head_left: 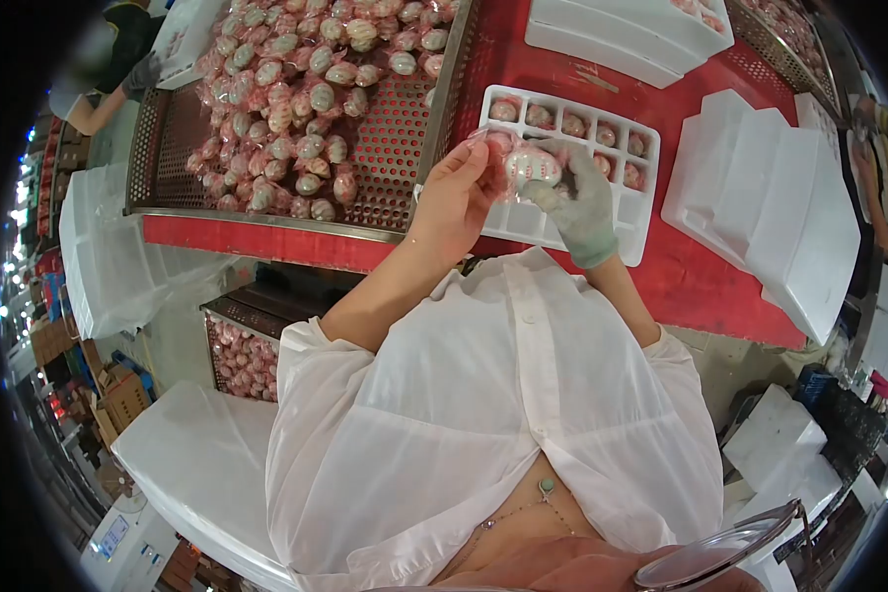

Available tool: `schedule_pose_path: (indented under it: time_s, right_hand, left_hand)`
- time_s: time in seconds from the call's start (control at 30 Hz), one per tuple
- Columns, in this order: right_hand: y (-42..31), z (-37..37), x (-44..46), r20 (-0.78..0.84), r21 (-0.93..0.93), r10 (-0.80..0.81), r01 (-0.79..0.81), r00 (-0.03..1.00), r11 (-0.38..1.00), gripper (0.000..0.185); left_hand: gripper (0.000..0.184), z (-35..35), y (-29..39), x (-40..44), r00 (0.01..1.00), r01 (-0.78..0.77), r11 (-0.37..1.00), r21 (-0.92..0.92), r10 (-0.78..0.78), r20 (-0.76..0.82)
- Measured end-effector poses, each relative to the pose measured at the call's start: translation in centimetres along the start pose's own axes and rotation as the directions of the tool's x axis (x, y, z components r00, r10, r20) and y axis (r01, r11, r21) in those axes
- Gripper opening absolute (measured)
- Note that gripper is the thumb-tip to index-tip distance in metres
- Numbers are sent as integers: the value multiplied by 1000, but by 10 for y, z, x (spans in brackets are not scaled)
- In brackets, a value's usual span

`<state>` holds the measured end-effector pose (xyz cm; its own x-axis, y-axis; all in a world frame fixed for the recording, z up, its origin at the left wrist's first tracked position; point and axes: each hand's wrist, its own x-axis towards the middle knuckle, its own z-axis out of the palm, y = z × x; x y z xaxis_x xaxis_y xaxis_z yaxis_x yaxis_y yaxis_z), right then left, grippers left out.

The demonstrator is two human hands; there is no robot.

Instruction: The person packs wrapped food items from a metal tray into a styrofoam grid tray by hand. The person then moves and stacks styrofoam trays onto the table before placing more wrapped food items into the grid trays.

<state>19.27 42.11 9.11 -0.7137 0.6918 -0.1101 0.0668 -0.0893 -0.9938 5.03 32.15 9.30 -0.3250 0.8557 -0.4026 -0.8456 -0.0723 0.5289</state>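
Observation:
A pale egg (535, 172) with red print, in clear and pinkish plastic wrap, is held between my two hands above a white compartment tray (633, 249). My bare left hand (452, 197) pinches the wrap on its left side. On the right, my right hand (579, 202), in a light grey glove, has its thumb and fingers closed around the egg. Several wrapped eggs (574, 124) sit in the tray's far and right compartments. Both hands hide part of the tray's middle and left.
At the left, a perforated metal bin (395, 163) holds a heap of wrapped eggs (276, 109). White foam boxes (750, 187) stand on the red table (696, 286) at right, more at the back. A crate of eggs (242, 357) is below. Another person's gloved hand (142, 76) is far left.

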Motion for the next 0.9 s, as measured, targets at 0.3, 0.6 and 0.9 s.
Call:
schedule_pose_path:
  time_s: [0.3,0.6,0.9]
  right_hand:
    - [-4,12,-6,-79,-606,-455,320,887,729,48]
    - [13,-1,-6,-126,66,-61,69,990,995,49]
    - [25,-7,-11,136,500,116,-170,984,849,44]
  left_hand:
    - [23,3,-14,24,856,-381,656,651,517,-20]
    - [20,9,-17,30,889,-393,655,645,450,84]
    - [13,11,-37,33,810,-527,609,594,571,133]
